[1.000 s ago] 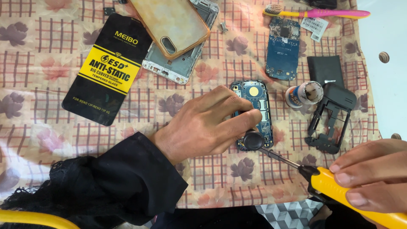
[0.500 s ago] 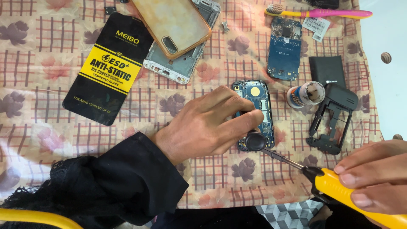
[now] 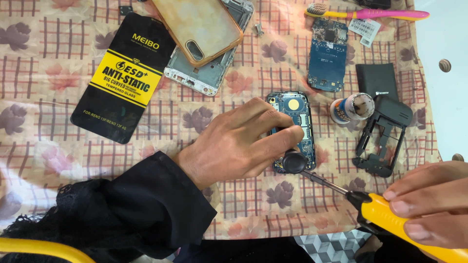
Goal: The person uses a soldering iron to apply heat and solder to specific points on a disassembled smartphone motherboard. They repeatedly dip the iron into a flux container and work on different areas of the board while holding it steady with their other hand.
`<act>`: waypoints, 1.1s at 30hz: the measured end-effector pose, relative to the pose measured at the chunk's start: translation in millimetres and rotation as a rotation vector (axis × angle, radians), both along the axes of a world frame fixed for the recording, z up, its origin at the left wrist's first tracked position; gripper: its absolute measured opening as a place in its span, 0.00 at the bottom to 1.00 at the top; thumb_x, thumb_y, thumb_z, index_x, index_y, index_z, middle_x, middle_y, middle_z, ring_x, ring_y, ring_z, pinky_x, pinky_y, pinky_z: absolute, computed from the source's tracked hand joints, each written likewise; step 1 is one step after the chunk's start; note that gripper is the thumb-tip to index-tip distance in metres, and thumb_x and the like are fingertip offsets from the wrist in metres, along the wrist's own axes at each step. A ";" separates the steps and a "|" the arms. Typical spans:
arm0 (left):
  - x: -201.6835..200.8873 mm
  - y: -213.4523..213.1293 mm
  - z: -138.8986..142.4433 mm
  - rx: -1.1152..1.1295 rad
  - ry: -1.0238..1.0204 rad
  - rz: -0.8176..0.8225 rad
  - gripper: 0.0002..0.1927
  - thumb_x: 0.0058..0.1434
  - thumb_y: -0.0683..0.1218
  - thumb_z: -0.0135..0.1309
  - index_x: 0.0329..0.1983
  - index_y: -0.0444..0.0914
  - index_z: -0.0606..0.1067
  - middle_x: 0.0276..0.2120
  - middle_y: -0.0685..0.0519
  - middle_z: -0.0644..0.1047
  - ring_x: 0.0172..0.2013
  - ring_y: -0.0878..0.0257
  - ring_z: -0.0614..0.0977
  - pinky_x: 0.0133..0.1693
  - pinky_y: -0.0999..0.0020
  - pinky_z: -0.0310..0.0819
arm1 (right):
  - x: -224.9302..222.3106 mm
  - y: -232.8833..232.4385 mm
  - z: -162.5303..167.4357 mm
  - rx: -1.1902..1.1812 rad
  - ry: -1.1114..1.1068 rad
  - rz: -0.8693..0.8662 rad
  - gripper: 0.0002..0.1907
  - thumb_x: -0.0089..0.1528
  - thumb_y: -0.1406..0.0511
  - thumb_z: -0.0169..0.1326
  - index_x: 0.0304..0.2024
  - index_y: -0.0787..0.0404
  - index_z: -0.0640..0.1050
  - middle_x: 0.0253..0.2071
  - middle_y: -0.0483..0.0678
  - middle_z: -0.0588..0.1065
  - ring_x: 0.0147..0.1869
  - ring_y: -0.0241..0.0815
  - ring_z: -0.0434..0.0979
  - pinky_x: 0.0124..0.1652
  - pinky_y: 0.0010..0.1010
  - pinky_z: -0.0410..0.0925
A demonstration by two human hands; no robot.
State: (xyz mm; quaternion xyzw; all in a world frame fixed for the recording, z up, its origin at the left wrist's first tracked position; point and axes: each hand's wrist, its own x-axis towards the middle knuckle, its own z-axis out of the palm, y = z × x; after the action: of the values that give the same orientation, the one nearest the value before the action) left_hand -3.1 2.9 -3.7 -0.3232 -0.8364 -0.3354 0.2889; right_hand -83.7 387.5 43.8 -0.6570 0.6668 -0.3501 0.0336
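Lying at the far left of the flowered, checked cloth [image 3: 58,160] was a black and yellow tempered-glass packet [image 3: 124,78], and beside it a tan phone case [image 3: 197,27] rested on a bare silver phone frame [image 3: 209,73]. Near the middle, the left hand [image 3: 239,143], in a black sleeve [image 3: 122,214], lay over the opened small phone [image 3: 292,129], fingers curled together and pressing its lower half down onto the cloth; a round black part [image 3: 294,162] sat at the phone's bottom edge, just under the thumb. The phone showed a blue circuit board with a gold disc near its top and metal slots along the right side, its back cover off. The tip of the yellow-handled screwdriver [image 3: 390,216] met that bottom edge by the black part, and the right hand [image 3: 431,207] was closed around the handle at the lower right. Further right stood a separate blue circuit board [image 3: 329,53], a small white tub [image 3: 352,108], a black battery [image 3: 376,80] and an empty black phone housing [image 3: 382,136], with a pink and yellow toothbrush [image 3: 370,12] along the top. The shaft came in at a shallow angle, so the tip might have slipped off and scratched the board, or jabbed the thumb so close by; loose parts could also have rolled into the folds of the cloth.
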 end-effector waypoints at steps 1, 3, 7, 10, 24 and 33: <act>0.2 -0.1 0.2 0.001 0.000 -0.003 0.19 0.63 0.43 0.65 0.56 0.40 0.74 0.48 0.53 0.77 0.50 0.57 0.78 0.50 0.63 0.81 | -0.4 0.3 1.0 0.019 -0.011 0.014 0.23 0.52 0.63 0.71 0.46 0.44 0.75 0.49 0.39 0.76 0.46 0.39 0.87 0.44 0.32 0.82; -0.3 -0.2 0.3 0.002 0.002 -0.004 0.19 0.63 0.43 0.65 0.56 0.40 0.74 0.48 0.53 0.77 0.50 0.57 0.78 0.50 0.63 0.81 | -1.5 1.7 0.6 0.022 -0.025 0.005 0.23 0.52 0.63 0.70 0.46 0.44 0.75 0.49 0.39 0.76 0.47 0.39 0.84 0.44 0.33 0.82; -0.4 -0.1 0.4 0.004 0.004 -0.004 0.19 0.64 0.43 0.65 0.56 0.40 0.75 0.48 0.53 0.78 0.50 0.57 0.79 0.50 0.63 0.81 | -6.4 4.8 -10.9 -0.054 0.060 0.025 0.23 0.54 0.63 0.73 0.46 0.44 0.74 0.49 0.39 0.76 0.47 0.40 0.83 0.43 0.30 0.83; -0.4 0.1 0.3 0.003 0.005 -0.002 0.19 0.64 0.44 0.65 0.56 0.40 0.74 0.49 0.53 0.78 0.50 0.57 0.79 0.51 0.63 0.81 | -12.8 10.8 -13.8 -0.041 0.042 0.098 0.22 0.55 0.62 0.71 0.47 0.45 0.74 0.50 0.41 0.76 0.47 0.40 0.83 0.42 0.31 0.83; -0.2 0.1 0.7 0.003 0.001 -0.004 0.19 0.64 0.44 0.65 0.56 0.40 0.75 0.49 0.53 0.78 0.50 0.57 0.78 0.51 0.63 0.81 | -10.1 13.6 -12.0 -0.009 0.028 0.074 0.22 0.55 0.62 0.70 0.48 0.44 0.74 0.50 0.40 0.76 0.47 0.39 0.86 0.44 0.31 0.83; 0.6 -0.7 1.9 -0.002 -0.010 -0.003 0.18 0.64 0.44 0.64 0.56 0.40 0.75 0.49 0.53 0.78 0.51 0.57 0.78 0.50 0.63 0.81 | -7.3 8.8 -10.0 -0.026 0.015 0.050 0.22 0.55 0.62 0.70 0.47 0.45 0.74 0.50 0.40 0.76 0.47 0.39 0.83 0.44 0.31 0.84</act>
State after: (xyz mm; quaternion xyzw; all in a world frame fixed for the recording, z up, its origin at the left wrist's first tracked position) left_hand -2.4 2.2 -1.8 -0.3230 -0.8376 -0.3366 0.2842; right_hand -91.1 396.3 33.8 -0.6763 0.6459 -0.3531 0.0288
